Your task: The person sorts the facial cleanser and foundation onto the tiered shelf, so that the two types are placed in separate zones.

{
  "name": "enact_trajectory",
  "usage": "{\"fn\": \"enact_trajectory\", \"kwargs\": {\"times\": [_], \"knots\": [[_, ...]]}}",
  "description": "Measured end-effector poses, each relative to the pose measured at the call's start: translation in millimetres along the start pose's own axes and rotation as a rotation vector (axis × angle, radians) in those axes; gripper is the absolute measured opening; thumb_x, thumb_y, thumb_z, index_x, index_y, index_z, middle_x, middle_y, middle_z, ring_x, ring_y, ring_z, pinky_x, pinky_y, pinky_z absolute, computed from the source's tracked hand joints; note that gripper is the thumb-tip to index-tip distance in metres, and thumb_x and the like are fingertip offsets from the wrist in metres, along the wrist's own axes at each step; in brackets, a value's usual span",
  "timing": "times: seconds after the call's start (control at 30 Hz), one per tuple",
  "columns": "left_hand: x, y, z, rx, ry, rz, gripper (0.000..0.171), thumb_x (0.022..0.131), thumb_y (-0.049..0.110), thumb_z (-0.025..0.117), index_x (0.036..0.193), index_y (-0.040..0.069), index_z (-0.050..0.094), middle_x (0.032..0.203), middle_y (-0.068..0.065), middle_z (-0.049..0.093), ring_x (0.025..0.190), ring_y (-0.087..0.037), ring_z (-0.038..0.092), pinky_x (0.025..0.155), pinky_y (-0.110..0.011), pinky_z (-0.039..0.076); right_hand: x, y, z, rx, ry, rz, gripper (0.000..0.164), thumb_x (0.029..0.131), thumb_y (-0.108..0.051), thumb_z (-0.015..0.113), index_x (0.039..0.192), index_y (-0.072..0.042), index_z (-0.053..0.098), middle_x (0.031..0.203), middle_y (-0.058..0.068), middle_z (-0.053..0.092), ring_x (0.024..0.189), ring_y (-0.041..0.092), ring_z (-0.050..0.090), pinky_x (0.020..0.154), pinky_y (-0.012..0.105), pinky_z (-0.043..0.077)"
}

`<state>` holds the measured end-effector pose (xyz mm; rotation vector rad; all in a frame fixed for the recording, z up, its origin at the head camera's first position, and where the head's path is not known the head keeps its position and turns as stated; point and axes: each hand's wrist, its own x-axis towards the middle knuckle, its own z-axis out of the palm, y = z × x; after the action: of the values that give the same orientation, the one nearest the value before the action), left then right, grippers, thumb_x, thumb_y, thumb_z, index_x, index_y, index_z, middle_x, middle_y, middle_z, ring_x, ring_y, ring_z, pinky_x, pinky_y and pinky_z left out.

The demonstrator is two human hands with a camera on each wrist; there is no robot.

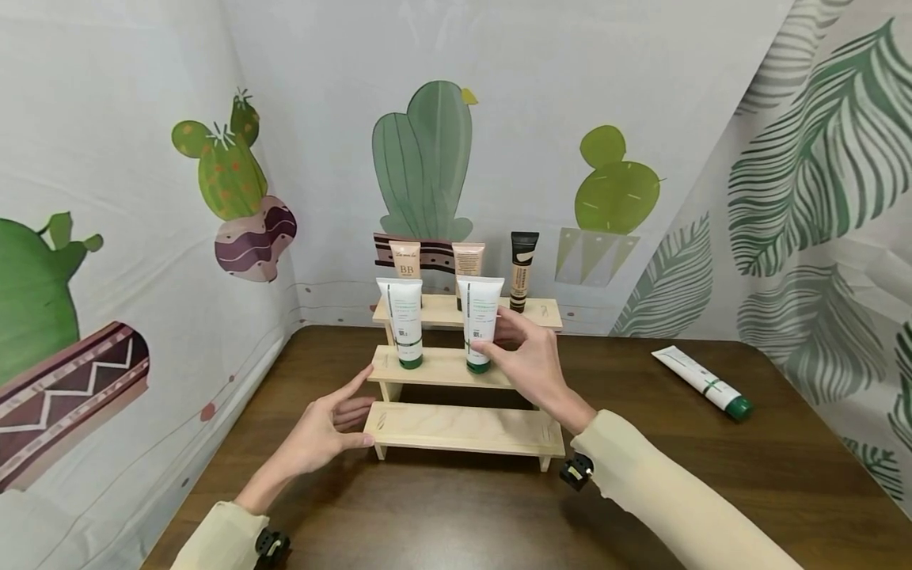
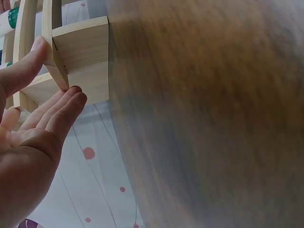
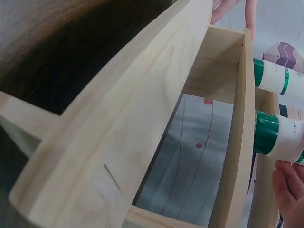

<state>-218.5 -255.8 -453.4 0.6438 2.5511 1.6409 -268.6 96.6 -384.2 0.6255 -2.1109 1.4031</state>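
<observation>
A three-step wooden stand sits on the table. My right hand pinches a white tube with a green cap, thumb on its front, its cap at the middle step. In the right wrist view, the fingertips lie beside the tube just above the green cap. Left of it, a matching white tube stands cap down on the same step. My left hand holds the stand's left end, thumb at the bottom step's front corner; in the left wrist view the bottom board lies between thumb and fingers.
On the top step stand two pinkish-beige tubes, one marked BB, and a black-and-tan tube. A third white tube lies on the brown table at the right. Behind hangs a cactus-printed cloth.
</observation>
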Motion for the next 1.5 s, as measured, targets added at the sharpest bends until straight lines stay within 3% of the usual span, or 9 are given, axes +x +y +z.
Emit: {"fn": "enact_trajectory", "kwargs": {"times": [0.3,0.63,0.87,1.17,1.5], "knots": [[-0.6,1.2,-0.7,0.004,0.004,-0.007,0.107,0.08,-0.008,0.088,0.167,0.024,0.034,0.141,-0.037,0.056,0.129,-0.043,0.061,0.103,-0.046,0.056,3.1,1.3,8.5,0.046,0.001,0.058,0.057,0.082,-0.014,0.094,0.134,-0.006,0.072,0.104,0.005,0.08,0.091,0.018,0.077,0.083,0.039,0.064],[0.1,2.8,-0.1,0.003,0.001,-0.016,0.107,0.08,-0.009,0.088,0.167,0.024,0.034,0.141,-0.038,0.055,0.129,-0.043,0.061,0.104,-0.045,0.056,4.6,1.0,14.3,0.036,-0.012,0.082,0.056,0.083,-0.016,0.094,0.134,-0.01,0.073,0.103,0.003,0.08,0.091,0.016,0.077,0.086,0.045,0.063],[-0.4,1.6,-0.3,-0.001,-0.003,-0.014,0.106,0.081,-0.008,0.087,0.167,0.023,0.034,0.141,-0.038,0.055,0.129,-0.043,0.061,0.104,-0.047,0.056,3.4,3.0,17.1,0.042,-0.012,0.097,0.057,0.082,-0.016,0.094,0.135,-0.01,0.073,0.1,0.002,0.08,0.09,0.014,0.077,0.084,0.042,0.064],[-0.3,0.6,0.2,-0.005,0.001,-0.015,0.106,0.081,-0.008,0.087,0.167,0.023,0.034,0.141,-0.039,0.055,0.129,-0.043,0.061,0.103,-0.044,0.056,2.9,4.4,17.6,0.039,-0.028,0.045,0.06,0.083,-0.016,0.093,0.138,-0.008,0.071,0.1,0.002,0.081,0.09,0.015,0.077,0.082,0.039,0.064],[-0.5,-0.4,0.0,-0.012,-0.001,-0.011,0.107,0.081,-0.009,0.088,0.167,0.024,0.034,0.14,-0.037,0.056,0.128,-0.043,0.061,0.104,-0.049,0.055,3.0,2.4,12.4,0.052,-0.092,0.067,0.063,0.083,-0.014,0.093,0.141,-0.006,0.068,0.103,0.007,0.08,0.094,0.022,0.077,0.088,0.046,0.064]]}}
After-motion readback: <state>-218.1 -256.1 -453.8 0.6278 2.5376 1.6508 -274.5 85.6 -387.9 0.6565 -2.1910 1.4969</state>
